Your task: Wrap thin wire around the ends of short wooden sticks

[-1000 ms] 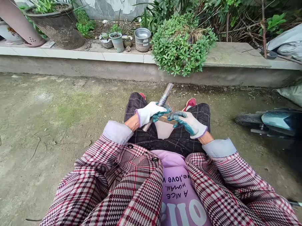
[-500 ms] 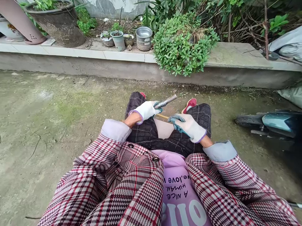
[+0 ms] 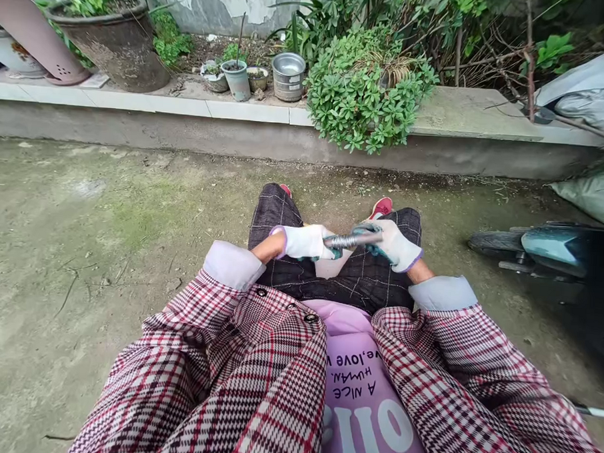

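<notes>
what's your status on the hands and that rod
Gloved left hand and gloved right hand both gripping metal rod. Rod lying level across lap. Only checked trousers beneath.

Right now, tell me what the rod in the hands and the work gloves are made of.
The rod looks like bare steel or a similar metal: grey with a dull sheen, its surface apparently ridged, though blur hides the detail. The gloves look like matte white knit fabric, with teal fingers that seem rubber-coated, given their smooth, slightly glossy skin.
</notes>
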`<action>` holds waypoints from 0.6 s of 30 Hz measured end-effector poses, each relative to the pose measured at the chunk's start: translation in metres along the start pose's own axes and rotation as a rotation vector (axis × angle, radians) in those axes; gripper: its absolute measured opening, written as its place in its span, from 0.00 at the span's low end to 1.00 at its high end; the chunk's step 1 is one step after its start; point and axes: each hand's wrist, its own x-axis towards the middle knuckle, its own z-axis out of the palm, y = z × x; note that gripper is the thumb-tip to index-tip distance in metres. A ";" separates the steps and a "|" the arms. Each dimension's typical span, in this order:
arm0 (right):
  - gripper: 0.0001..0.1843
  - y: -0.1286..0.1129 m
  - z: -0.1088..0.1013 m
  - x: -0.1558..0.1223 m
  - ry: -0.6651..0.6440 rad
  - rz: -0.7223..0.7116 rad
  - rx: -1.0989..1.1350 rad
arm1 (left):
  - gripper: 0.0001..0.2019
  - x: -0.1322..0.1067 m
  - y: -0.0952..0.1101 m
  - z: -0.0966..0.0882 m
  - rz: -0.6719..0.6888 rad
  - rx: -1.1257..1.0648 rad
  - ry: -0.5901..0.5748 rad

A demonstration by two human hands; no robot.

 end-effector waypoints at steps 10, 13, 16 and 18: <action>0.12 -0.021 0.027 -0.018 -0.075 -0.120 -0.234 | 0.08 0.021 -0.010 -0.024 -0.191 -0.611 0.255; 0.13 -0.029 0.029 -0.026 -0.122 -0.177 -0.336 | 0.07 0.030 -0.024 -0.025 -0.144 -0.214 0.306; 0.13 -0.036 0.023 -0.031 -0.079 -0.219 -0.372 | 0.11 0.032 -0.031 -0.018 -0.104 0.343 0.251; 0.13 -0.037 0.015 -0.029 -0.010 -0.227 -0.409 | 0.14 0.030 -0.029 -0.006 -0.082 0.580 0.144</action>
